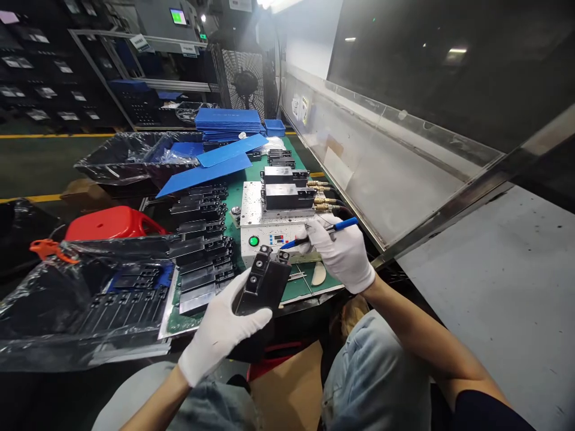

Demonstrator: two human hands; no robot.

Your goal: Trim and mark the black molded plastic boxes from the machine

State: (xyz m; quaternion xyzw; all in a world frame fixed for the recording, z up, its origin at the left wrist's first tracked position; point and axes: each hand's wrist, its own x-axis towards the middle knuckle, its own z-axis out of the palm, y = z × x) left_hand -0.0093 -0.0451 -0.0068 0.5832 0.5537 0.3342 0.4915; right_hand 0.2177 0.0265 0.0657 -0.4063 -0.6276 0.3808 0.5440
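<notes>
My left hand (227, 323), in a white glove, grips a black rectangular part (265, 284) with bolt-like fittings along its upper end, tilted above the table's front edge. In my gloved right hand (339, 251) is a blue marker pen (345, 224), its tip close to the top of the part; whether they touch I cannot tell. Behind my hands stands a metal test box (251, 209) with a green button (254, 241) and a small display. Two similar black parts (287, 197) lie on top of it, beside brass connectors (326, 206).
A row of black parts (200, 260) lines the green table mat (193, 323) to the left. Further left are a plastic-lined bin (27, 326) of parts and a red stool (108, 222). Blue sheets (206, 170) lie behind. A metal-framed panel (381, 140) borders the right side.
</notes>
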